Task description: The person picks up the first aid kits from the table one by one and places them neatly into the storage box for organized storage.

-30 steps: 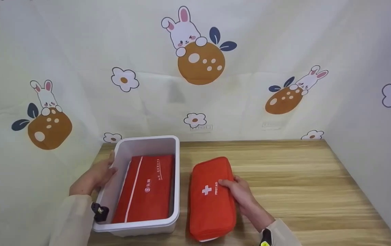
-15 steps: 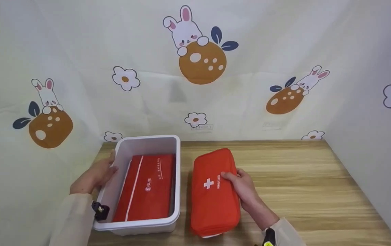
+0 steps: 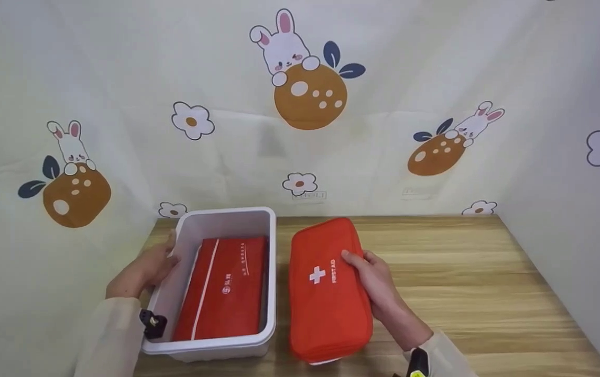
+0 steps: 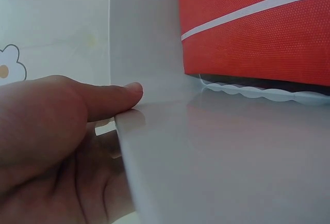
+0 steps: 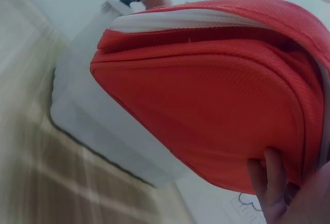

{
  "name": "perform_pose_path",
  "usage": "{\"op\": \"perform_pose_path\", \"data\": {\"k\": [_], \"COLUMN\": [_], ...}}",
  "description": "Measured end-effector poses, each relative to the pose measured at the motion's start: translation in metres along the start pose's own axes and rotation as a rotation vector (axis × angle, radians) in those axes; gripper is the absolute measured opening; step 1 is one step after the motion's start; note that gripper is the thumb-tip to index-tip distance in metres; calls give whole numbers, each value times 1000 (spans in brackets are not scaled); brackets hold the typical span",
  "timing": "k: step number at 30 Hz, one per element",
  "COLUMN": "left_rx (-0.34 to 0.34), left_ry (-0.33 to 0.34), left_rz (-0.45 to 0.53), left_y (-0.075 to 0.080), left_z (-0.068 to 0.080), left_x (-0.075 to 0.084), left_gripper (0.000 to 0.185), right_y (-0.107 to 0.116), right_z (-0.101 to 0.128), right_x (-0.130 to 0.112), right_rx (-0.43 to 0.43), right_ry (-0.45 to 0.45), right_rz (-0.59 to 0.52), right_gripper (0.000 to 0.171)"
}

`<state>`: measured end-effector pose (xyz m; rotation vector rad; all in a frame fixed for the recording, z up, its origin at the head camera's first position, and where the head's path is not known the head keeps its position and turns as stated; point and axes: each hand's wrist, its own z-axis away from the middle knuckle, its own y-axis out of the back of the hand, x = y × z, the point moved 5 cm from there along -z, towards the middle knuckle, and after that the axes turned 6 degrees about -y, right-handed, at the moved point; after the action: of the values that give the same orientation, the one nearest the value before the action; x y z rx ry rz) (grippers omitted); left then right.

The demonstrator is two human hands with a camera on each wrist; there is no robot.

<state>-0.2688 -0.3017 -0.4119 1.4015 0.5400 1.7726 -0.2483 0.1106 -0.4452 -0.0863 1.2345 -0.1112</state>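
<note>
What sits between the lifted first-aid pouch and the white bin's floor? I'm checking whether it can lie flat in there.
A flat red bag already covers most of the white bin's floor. The first-aid pouch, gripped by the right hand, would land on it; the left hand holds the bin's wall.

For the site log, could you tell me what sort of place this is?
Probably a small staged tabletop booth rather than a lived-in room: a wooden table boxed in by a cartoon rabbit cloth, with a white bin and a red first-aid pouch set out on it.
</note>
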Motion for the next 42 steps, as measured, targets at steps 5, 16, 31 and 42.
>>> {"op": "perform_pose_path", "data": {"k": [5, 16, 31, 42], "left_rx": [6, 22, 28, 17], "left_ry": [-3, -15, -22, -15], "left_rz": [7, -4, -82, -47], "left_y": [0, 1, 1, 1], "left_z": [0, 0, -3, -1], "left_x": [0, 1, -1, -1], "left_gripper": [66, 65, 67, 66], "right_y": [-2, -9, -26, -55], "right_z": [4, 7, 7, 0], "right_x": [-7, -26, -33, -24], "right_rx": [-6, -45, -143, -296], "right_ry": [-2, 8, -9, -40], "right_rz": [-22, -111, -123, -117], "right_gripper": [36, 35, 37, 41]}}
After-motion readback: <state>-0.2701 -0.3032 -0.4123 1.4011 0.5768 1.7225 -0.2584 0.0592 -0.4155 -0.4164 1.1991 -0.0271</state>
